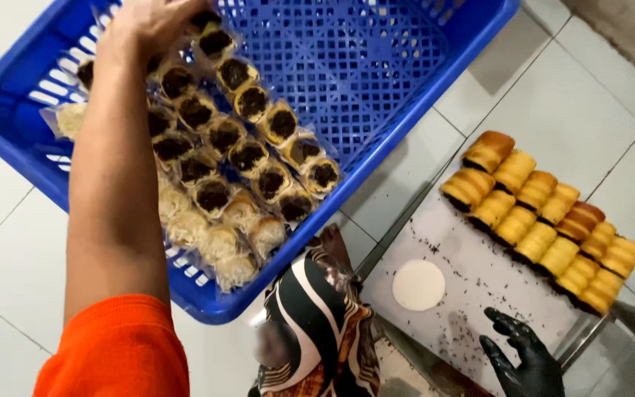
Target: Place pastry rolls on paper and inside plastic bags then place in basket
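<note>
Fingers of left hand (154,20) curled down on wrapped rolls (214,40) in blue basket (376,59); gloved right hand (519,353) spread wide near tray (472,287).

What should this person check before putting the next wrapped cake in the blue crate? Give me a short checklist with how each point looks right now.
1. Room in the blue crate: ok, its right half is bare mesh.
2. Rows of wrapped cakes tidy: ok, they lie side by side in lines.
3. Left hand at the row's far end: ok, it rests on the packets there.
4. Right hand free: cannot tell, it is out of view.
5. Unwrapped cakes on the metal tray: ok, two rows remain.
6. Black-gloved hand of another person: ok, it is at the tray's edge, apart from the crate.
</note>
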